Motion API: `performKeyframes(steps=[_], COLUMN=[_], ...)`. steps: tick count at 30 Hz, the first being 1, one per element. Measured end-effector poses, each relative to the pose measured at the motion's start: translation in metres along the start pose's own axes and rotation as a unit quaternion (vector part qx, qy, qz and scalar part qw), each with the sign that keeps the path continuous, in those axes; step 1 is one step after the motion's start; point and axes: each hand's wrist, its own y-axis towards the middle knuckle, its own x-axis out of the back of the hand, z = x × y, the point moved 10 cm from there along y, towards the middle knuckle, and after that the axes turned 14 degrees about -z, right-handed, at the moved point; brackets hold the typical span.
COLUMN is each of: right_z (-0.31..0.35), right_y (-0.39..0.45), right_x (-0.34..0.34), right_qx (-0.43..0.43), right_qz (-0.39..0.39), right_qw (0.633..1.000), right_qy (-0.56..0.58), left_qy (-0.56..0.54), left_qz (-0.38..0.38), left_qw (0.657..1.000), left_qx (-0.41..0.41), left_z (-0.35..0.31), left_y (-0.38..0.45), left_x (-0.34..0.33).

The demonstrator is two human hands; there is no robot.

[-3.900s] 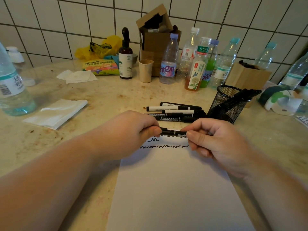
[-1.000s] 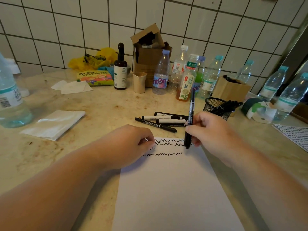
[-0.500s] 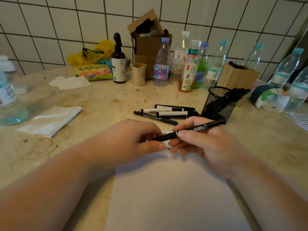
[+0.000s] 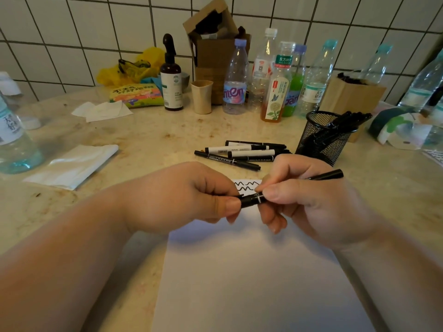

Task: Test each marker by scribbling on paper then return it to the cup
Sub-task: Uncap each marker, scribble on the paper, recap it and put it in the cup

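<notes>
Both hands meet over the top of the white paper [image 4: 251, 271]: the left hand [image 4: 182, 197] pinches the near end of a black marker [image 4: 253, 201] between thumb and curled fingers, while the right hand [image 4: 309, 200] grips its barrel, the far end poking out toward the black mesh cup [image 4: 323, 140]. 2 rows of black scribbles [image 4: 247, 185] show just behind the fingers. A loose pile of markers [image 4: 244, 152] lies on the counter [image 4: 143, 140] beside the cup, which holds several more
</notes>
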Motion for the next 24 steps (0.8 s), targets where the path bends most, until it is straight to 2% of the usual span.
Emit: performKeyframes(steps=[6,9,10,12,14,16,19,24], right_z=[0.005,0.010,0.012,0.009,-0.003,-0.015,-0.023,-0.027], right_y=[-0.001,0.003,0.004,0.006,0.007,0.007,0.002,-0.002], right_x=[-0.005,0.023,0.038,0.065,0.082,0.087,0.089,0.096], right_qx=[0.035,0.035,0.034,0.021,-0.013,-0.058,-0.102,-0.121], right_qz=[0.021,-0.049,-0.086,-0.172,-0.237,-0.266,-0.275,-0.299], right_qw=[0.999,0.998,0.995,0.985,0.970,0.955,0.941,0.920], right_qy=[0.001,0.033,0.038,0.013,-0.055,-0.122,-0.168,-0.221], left_qy=[-0.090,-0.102,-0.112,-0.112,-0.015,0.103,0.230,0.272], left_qz=[0.081,0.100,0.081,-0.024,-0.158,-0.232,-0.208,-0.163], left_qw=[0.993,0.990,0.990,0.993,0.987,0.967,0.949,0.946], left_qx=[-0.004,0.002,0.005,0.020,0.031,0.035,0.051,0.074], left_z=[-0.003,0.004,0.006,0.013,0.022,0.024,0.030,0.041], left_y=[-0.005,-0.011,-0.012,-0.006,0.001,0.005,0.007,0.009], left_x=[-0.010,-0.001,0.008,0.034,0.057,0.064,0.053,0.043])
